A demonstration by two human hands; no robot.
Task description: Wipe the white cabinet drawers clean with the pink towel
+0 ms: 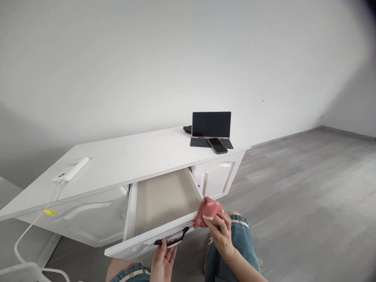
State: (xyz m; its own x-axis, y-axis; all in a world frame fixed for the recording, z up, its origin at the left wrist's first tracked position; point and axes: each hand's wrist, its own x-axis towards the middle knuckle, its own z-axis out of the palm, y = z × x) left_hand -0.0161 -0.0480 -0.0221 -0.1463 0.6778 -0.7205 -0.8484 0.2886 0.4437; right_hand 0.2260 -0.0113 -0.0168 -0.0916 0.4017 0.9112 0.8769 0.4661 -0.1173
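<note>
My right hand (pixel 221 237) is closed on a bunched pink cloth (pixel 207 211) with a whitish edge, held at the drawer's front right corner. My left hand (pixel 163 258) is at the black drawer handle (pixel 173 241), its fingers hooked under and around the left part. The white drawer (pixel 164 196) is pulled out of the cabinet. Its beige bottom shows, with nothing lying on it. The cloth hides part of the drawer's right front corner.
A tablet (pixel 211 125) stands on the white cabinet top (pixel 132 150), a phone (pixel 217 145) leaning at its front. Behind it lies a dark folded item (pixel 187 129). A white power strip or charger (pixel 72 170) trails a cable (pixel 25 239) at left. Both knees flank the drawer.
</note>
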